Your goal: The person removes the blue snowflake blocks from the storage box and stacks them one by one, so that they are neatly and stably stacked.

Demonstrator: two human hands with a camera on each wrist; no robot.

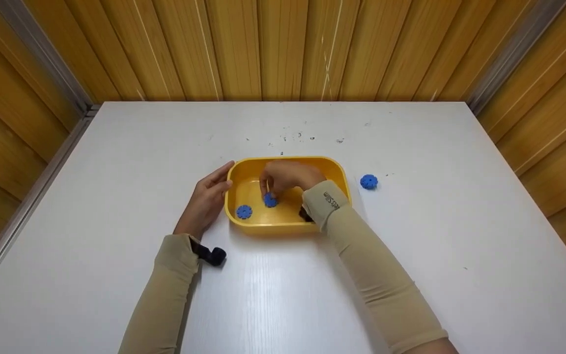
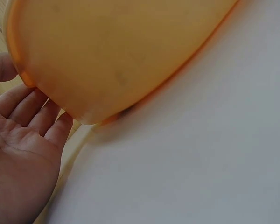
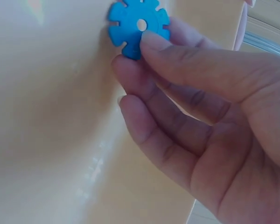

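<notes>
Inside the yellow plastic bin point(image 1: 283, 229), my right hand point(image 1: 288, 175) pinches a blue notched disc point(image 3: 139, 25) between thumb and fingers. The disc has a small centre hole and slots round its edge. Another blue notched disc point(image 1: 244, 212) lies on the bin floor at the front left. My left hand point(image 1: 209, 199) rests against the bin's left end, its fingers fairly straight along the outer wall and its thumb at the rim. In the left wrist view, the bin wall point(image 2: 107, 56) hides the fingertips of that hand.
A third blue disc point(image 1: 369, 182) lies on the white table point(image 1: 435, 236) to the right of the bin. Wood-look panels point(image 1: 283, 49) stand behind the table. A black wrist device point(image 1: 214, 256) hangs beside the left sleeve.
</notes>
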